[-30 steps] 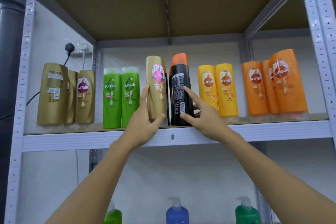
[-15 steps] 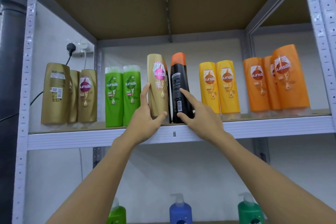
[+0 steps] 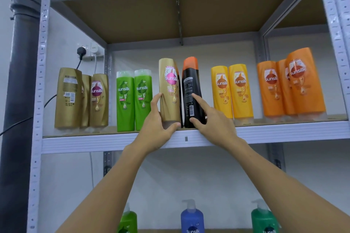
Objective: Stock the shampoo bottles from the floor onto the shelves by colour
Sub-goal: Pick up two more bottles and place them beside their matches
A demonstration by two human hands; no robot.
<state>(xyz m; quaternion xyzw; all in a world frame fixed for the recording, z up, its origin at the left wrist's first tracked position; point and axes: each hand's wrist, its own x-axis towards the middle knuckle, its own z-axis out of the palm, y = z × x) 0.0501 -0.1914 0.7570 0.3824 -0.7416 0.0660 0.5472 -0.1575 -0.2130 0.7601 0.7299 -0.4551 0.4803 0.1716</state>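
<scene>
On the grey shelf (image 3: 284,134) stand groups of shampoo bottles. My left hand (image 3: 158,128) grips the lower part of a gold bottle with a pink label (image 3: 169,89), thumb under its front, fingers along its left side. My right hand (image 3: 212,119) holds a black bottle with an orange cap (image 3: 189,85) right beside it, index finger on its label, thumb at its base. Both bottles stand upright in the shelf's middle, almost touching. To the left are two green bottles (image 3: 134,100) and gold bottles (image 3: 81,100). To the right are yellow bottles (image 3: 232,91) and orange bottles (image 3: 291,85).
A shelf board sits close above the bottle tops. A wall socket with a black plug (image 3: 81,51) is behind the gold group. A dark pipe (image 3: 20,81) runs down the left. On the lower shelf stand pump bottles: green (image 3: 128,221), blue (image 3: 192,219), dark green (image 3: 264,219).
The view has tilted slightly, so the shelf sits a little lower and to the right in frame. Both hands stay on the same two bottles, which now stand a bit more upright.
</scene>
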